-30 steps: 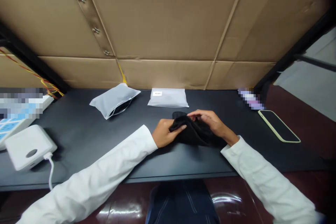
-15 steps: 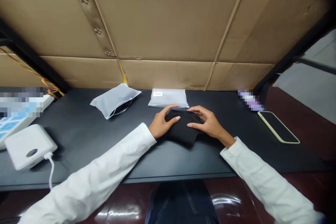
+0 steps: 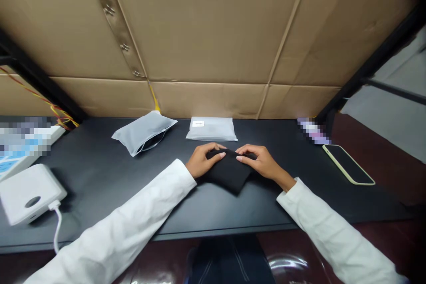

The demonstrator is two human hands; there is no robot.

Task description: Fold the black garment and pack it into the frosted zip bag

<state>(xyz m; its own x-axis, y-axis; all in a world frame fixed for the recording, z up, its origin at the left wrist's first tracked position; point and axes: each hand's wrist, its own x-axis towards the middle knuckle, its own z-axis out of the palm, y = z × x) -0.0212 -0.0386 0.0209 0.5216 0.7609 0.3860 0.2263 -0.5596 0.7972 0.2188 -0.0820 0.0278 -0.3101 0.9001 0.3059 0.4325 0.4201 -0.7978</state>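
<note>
Your left hand (image 3: 203, 159) is pinching the upper left edge of a black, folded piece of fabric (image 3: 230, 173), thumb on top, and your right hand (image 3: 258, 159) is gripping its upper right edge the same way. The fabric is hanging toward you from your fingertips, over the black bench (image 3: 133, 195). Beyond it, a flat frosted plastic pouch with a white label (image 3: 213, 129) is lying near the cardboard wall (image 3: 213, 31). Left of that pouch, a greyish frosted zip bag (image 3: 143, 131) is resting with its mouth gaping. A black-screened phone in a pale yellow-green case (image 3: 348, 164) is lying to your right, and a white, rounded square device (image 3: 31, 193) with a white cable (image 3: 57, 230) is sitting to your left.
</note>
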